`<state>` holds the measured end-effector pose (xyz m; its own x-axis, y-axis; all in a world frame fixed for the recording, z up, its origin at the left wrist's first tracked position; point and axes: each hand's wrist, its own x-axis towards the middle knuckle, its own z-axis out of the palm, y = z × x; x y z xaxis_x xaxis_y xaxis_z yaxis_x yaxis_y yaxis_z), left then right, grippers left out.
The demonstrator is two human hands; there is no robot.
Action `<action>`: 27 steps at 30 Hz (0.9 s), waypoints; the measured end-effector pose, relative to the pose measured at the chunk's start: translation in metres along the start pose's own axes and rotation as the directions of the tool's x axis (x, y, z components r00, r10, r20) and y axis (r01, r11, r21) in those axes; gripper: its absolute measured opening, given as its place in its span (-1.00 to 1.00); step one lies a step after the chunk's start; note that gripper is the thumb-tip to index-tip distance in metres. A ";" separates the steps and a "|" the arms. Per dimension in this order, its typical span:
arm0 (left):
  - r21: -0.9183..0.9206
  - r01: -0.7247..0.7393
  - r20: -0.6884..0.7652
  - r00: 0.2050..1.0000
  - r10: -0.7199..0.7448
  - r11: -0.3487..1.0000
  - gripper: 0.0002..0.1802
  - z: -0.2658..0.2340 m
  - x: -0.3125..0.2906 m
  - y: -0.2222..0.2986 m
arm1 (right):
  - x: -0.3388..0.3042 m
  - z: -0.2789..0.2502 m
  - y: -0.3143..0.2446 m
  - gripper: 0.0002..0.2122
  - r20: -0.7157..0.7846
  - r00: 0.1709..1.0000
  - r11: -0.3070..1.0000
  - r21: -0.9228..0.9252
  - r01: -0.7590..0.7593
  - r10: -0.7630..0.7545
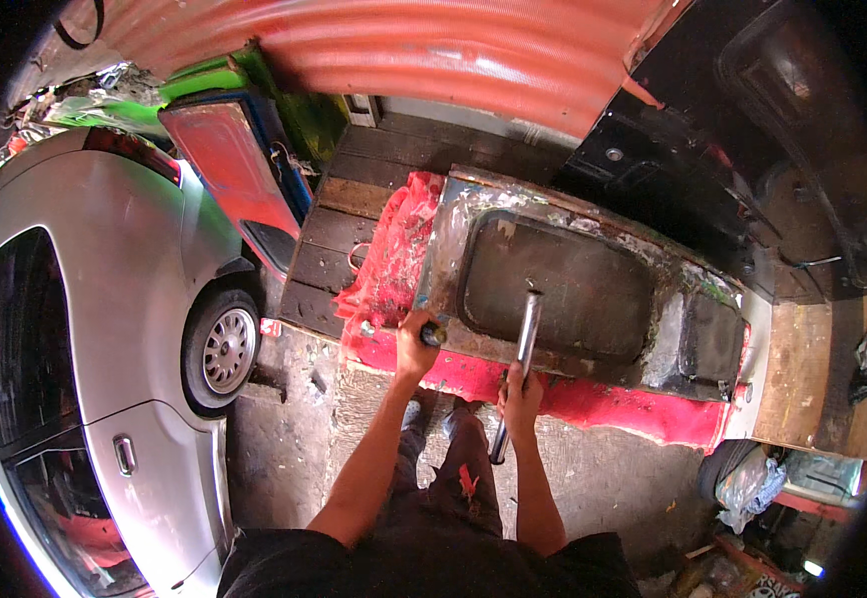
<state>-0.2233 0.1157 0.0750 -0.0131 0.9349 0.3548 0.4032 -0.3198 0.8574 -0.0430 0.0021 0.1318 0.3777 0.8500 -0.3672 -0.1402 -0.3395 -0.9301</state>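
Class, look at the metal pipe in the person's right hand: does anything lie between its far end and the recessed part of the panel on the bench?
Nothing visible does. The right hand grips the metal pipe, whose far end already reaches over the panel's bare recess.

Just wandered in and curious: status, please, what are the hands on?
Right hand grips long grey metal bar. Left hand holds small dark tool at rusty metal panel's edge. Nothing in the way.

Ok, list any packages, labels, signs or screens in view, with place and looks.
No labels, signs or screens show.
Plastic bag: crumpled, pale and see-through, on the floor at lower right, beside a dark tyre.
Box: at the bottom right edge, colourful but too blurred to tell more.
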 end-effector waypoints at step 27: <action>-0.313 0.027 0.101 0.995 0.005 0.949 -0.47 -0.009 -0.015 0.093 | 0.016 -0.089 -0.056 -0.56 0.232 0.958 0.781 -0.562 0.271 -0.166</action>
<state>-0.1935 0.0708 0.1533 0.0817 0.9439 0.3200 0.0961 -0.3270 0.9401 0.0524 -0.0015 0.1785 0.1734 0.9645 -0.1994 0.5076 -0.2610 -0.8211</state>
